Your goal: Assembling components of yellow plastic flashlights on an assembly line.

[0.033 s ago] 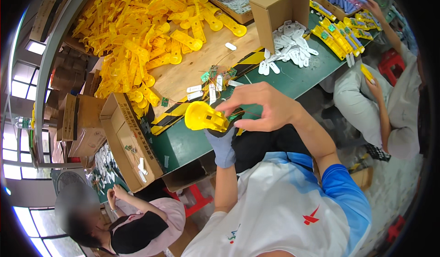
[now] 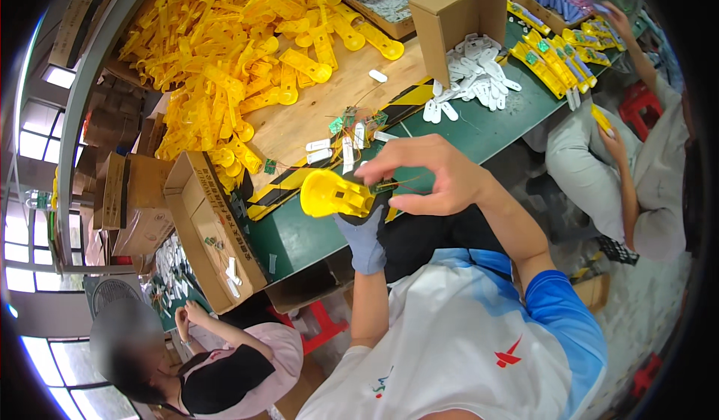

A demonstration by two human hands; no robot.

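A yellow plastic housing (image 2: 335, 194) is held above the near edge of the green table (image 2: 479, 132), gripped from below by the left hand (image 2: 365, 229), which is covered by a grey-blue glove. The bare right hand (image 2: 427, 174) is curled over the housing's right end, its fingertips pinched on a small green circuit board (image 2: 383, 186) from which thin wires trail. A heap of yellow housings (image 2: 240, 61) is spread over the wooden board (image 2: 337, 105) further back, and a few more small boards and white strips (image 2: 341, 147) lie just beyond the hands. An open cardboard box (image 2: 213, 225) is seen to the left, a brown carton (image 2: 460, 23) and scattered white tags (image 2: 475, 79) to the right. 2 other people are seated nearby, 1 at the lower left and 1 at the right. As a judgement, the thin wires could be snagged or torn if the board is pressed in at an angle, and the board could be dropped off the table edge, since the pinch is light and the work is held over open space.
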